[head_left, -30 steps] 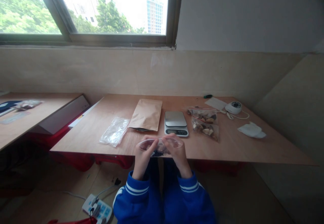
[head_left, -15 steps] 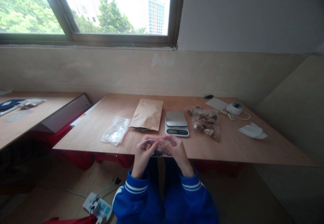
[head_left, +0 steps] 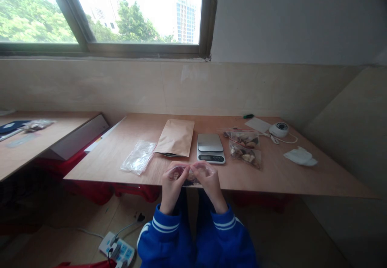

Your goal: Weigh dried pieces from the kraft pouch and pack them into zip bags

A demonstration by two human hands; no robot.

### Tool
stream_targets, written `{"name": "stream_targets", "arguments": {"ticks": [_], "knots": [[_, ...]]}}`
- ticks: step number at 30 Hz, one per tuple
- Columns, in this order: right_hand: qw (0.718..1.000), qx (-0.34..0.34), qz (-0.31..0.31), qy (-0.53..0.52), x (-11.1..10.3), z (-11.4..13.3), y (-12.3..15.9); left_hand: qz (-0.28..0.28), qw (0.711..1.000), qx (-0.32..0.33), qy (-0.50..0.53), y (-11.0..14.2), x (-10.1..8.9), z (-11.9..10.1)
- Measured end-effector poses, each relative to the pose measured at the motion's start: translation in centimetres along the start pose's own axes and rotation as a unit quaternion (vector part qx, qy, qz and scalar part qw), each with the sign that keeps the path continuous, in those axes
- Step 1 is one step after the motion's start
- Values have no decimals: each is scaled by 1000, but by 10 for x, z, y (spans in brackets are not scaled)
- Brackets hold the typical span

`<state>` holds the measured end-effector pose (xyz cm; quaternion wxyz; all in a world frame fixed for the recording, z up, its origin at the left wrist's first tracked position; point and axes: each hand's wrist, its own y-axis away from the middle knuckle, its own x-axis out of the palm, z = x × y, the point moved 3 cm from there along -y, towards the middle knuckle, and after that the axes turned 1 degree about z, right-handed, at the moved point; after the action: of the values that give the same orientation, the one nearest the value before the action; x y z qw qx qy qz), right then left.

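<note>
A clear zip bag (head_left: 191, 176) with brownish pieces inside is held at the table's front edge. My left hand (head_left: 173, 181) grips its top on the left, thumb along the rim. On the other side my right hand (head_left: 209, 179) pinches the same rim, and the two thumbs nearly meet in the middle. The bag's lower part is partly hidden by my hands. Just beyond stands a kitchen scale (head_left: 210, 148) with a bare steel plate. Right of the scale lie filled zip bags (head_left: 245, 155) of similar dried pieces.
A brown kraft pouch (head_left: 175, 137) and flat clear plastic bags (head_left: 138, 157) lie left of the scale. Toward the right are a white dome camera (head_left: 278, 129) with a cable and a crumpled white tissue (head_left: 300, 156). A power strip (head_left: 117, 248) rests on the floor at lower left.
Both hands stay on the bag's rim with small finger shifts. The right hand has moved slightly inward, and the bag's opening looks narrower. Other things keep their places; the view shifts a little.
</note>
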<state>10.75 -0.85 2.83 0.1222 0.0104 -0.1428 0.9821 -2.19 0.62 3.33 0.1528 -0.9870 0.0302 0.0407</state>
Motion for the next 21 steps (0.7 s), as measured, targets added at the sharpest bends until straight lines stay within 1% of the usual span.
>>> {"name": "stream_targets", "arguments": {"ticks": [3, 6, 7, 9, 11, 12, 13, 15, 17, 19, 21], "knots": [[999, 3, 23, -26, -1, -1, -1, -17, 1000, -8, 9, 0, -1, 1], [999, 10, 33, -30, -2, -4, -2, -17, 999, -31, 38, 0, -2, 4], [999, 10, 25, -23, -2, -6, -2, -13, 998, -38, 47, 0, -2, 5], [1000, 12, -11, -10, -4, -9, -1, 4, 997, -47, 56, 0, -2, 6], [999, 27, -46, -13, -8, -12, 0, 19, 997, -58, 55, -1, -3, 6], [998, 40, -48, -21, -10, -13, 0, 24, 996, -62, 55, -1, -4, 5], [997, 54, -41, -33, -12, -13, 1, 27, 996, -67, 56, -2, -5, 4], [996, 74, 2, -58, -14, -11, 1, 23, 995, -72, 68, -3, -7, 2], [995, 77, 41, -56, -17, -8, 1, 8, 994, -73, 81, -4, -10, 3], [997, 68, 25, -17, -21, -6, 1, -10, 992, -82, 94, -4, -12, 7], [997, 62, -16, 30, -25, -7, 1, -24, 989, -97, 111, -2, -12, 16]]}}
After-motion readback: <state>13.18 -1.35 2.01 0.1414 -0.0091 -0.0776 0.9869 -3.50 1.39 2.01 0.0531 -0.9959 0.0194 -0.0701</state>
